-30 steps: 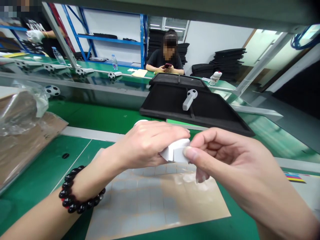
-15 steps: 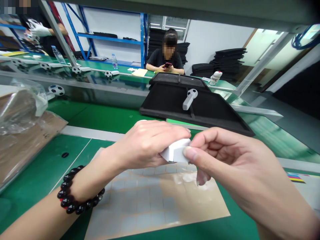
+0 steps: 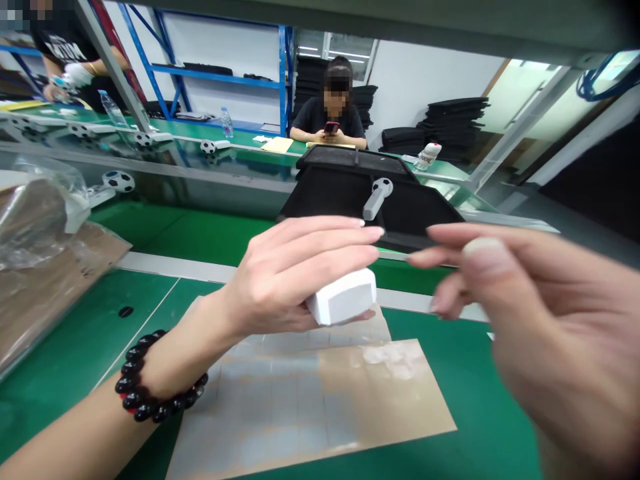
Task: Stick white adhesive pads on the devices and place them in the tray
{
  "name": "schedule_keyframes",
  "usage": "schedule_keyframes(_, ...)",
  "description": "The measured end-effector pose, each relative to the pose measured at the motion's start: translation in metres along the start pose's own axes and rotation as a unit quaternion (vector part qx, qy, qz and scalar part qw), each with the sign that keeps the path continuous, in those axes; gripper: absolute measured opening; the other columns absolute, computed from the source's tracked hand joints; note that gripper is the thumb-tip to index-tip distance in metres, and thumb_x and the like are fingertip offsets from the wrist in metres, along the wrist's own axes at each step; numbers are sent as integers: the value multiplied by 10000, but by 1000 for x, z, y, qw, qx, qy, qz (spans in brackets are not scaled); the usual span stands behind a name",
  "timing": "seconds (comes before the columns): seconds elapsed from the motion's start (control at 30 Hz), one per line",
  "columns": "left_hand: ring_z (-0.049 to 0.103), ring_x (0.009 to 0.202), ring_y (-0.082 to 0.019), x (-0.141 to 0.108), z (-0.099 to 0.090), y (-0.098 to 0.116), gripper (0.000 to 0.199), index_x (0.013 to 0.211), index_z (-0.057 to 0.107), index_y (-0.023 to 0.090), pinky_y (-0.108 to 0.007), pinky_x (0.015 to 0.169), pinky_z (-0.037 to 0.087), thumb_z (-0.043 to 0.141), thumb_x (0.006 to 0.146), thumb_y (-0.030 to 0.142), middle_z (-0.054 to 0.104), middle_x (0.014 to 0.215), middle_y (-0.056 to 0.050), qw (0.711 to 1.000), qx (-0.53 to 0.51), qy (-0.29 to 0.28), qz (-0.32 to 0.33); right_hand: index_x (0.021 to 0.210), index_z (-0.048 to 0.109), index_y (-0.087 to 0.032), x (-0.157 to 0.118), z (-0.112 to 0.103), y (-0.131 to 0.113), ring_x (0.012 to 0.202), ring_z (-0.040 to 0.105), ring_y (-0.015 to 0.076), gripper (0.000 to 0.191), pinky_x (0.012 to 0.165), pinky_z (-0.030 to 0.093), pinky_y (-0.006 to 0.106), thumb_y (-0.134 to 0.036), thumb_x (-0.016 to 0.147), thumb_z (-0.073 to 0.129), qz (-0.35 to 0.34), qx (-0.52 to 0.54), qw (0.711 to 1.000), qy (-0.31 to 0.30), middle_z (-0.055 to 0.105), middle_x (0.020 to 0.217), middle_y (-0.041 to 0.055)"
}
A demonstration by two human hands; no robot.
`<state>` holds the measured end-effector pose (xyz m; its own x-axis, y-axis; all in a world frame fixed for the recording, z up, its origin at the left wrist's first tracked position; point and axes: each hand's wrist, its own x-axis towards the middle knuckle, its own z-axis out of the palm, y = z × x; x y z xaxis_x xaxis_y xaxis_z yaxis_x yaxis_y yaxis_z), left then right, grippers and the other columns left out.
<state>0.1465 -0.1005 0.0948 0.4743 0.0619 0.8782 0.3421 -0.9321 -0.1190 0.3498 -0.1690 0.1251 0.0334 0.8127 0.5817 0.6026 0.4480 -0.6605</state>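
My left hand [image 3: 295, 280], with a black bead bracelet [image 3: 150, 393] on the wrist, grips a white plastic handle part [image 3: 343, 297] above a brown backing sheet of clear square stickers [image 3: 310, 400]. The fingers lie stretched over the top of the part. My right hand [image 3: 525, 313] hovers to the right of it, close to the camera and blurred, fingers apart and holding nothing that I can make out. A gap separates it from the white part.
A black tray [image 3: 425, 213] beyond my hands holds a white handle with a football-patterned head [image 3: 377, 197]. More football-headed pieces [image 3: 117, 181] lie on the belt at left. Cardboard and a plastic bag [image 3: 40, 220] sit far left. A seated person [image 3: 330, 113] faces me; another person [image 3: 65, 53] stands far left.
My right hand let go of the end of the white part and pulled back to the right and toward the camera. My left hand's fingers straightened; the view shifted slightly.
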Motion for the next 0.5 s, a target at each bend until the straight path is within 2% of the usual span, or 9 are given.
schedule_keyframes(0.03,652,1144,-206,0,0,2,314,1104,624,175,-352,989,581,670,883,393,696,1184,-83,1000,15,14,-3,1055,708,-274,0,6,-2,732,681,124,193,591,542,176,-408,931,642,-14,19,999,-27,727,925,-21)
schedule_keyframes(0.1,623,1189,-203,-1,-1,5,280,1150,613,219,-369,1020,565,612,922,381,667,1247,-49,998,42,41,-12,988,697,-244,-1,18,-8,728,653,101,172,605,521,169,-378,966,590,-39,84,988,-121,714,958,-24)
schedule_keyframes(0.13,620,1192,-202,-1,-1,7,281,1163,610,235,-372,1025,562,596,930,392,659,1259,-36,997,50,51,-12,933,678,-229,-1,22,-9,716,638,90,192,608,506,164,-342,997,537,-44,116,978,-167,706,920,-29)
schedule_keyframes(0.2,617,1192,-210,-2,0,9,329,1178,606,250,-386,1027,558,602,917,451,646,1273,-32,997,55,47,-13,848,634,-215,-1,25,-11,694,614,74,283,608,477,154,-278,1040,435,-48,150,965,-211,677,832,-42)
schedule_keyframes(0.23,610,1199,-218,-2,0,10,369,1185,603,251,-395,1031,554,615,901,486,639,1283,-40,998,50,35,-16,872,627,-219,-2,25,-10,706,610,74,242,616,471,153,-272,1033,454,-49,148,962,-224,670,839,-46)
schedule_keyframes(0.3,589,1223,-229,-1,2,12,444,1209,593,226,-404,1052,534,644,873,513,627,1294,-76,999,21,10,-30,949,624,-222,-2,22,-7,724,599,85,79,615,460,162,-300,953,617,-65,114,961,-243,667,887,-45)
schedule_keyframes(0.4,555,1261,-242,-2,5,9,521,1285,546,129,-398,1066,511,629,894,464,600,1317,-155,997,-45,-49,-39,876,630,-183,-1,20,-2,603,528,89,233,530,407,200,-339,801,786,-76,34,969,-233,638,754,-39)
schedule_keyframes(0.5,585,1221,-260,-9,6,-5,558,1291,555,108,-400,1004,541,596,902,505,607,1309,-165,984,-77,-147,-65,745,651,-174,6,22,9,520,489,98,188,472,369,225,-327,817,734,-5,-6,975,-221,587,598,-39)
